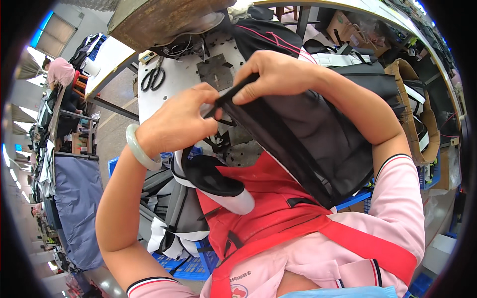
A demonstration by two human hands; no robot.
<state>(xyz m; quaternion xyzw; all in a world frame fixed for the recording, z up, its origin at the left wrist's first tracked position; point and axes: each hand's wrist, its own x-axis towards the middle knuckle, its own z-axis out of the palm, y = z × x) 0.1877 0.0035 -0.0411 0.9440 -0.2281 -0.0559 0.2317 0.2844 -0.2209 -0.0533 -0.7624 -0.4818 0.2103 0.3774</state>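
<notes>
Both hands meet at one edge of a black fabric piece [323, 134], which drapes from them down to the right across my red apron [268, 184]. My left hand [181, 116], below a pale bangle, pinches the black edge at its left end. Close beside it, my right hand [271, 77] grips the same edge between thumb and curled fingers. Below the left hand hangs a black and white padded part [213, 181], curving over my lap. The hands are above a white sewing table [169, 74] with a metal plate [216, 72] and scattered black scraps.
Black-handled scissors [153, 78] lie on the table's left side, near a rusty brown machine head [159, 22]. Blue crates [184, 265] with grey and white pieces stand below. At right is an open cardboard box [412, 114] of cut parts. Another person [60, 72] sits far left.
</notes>
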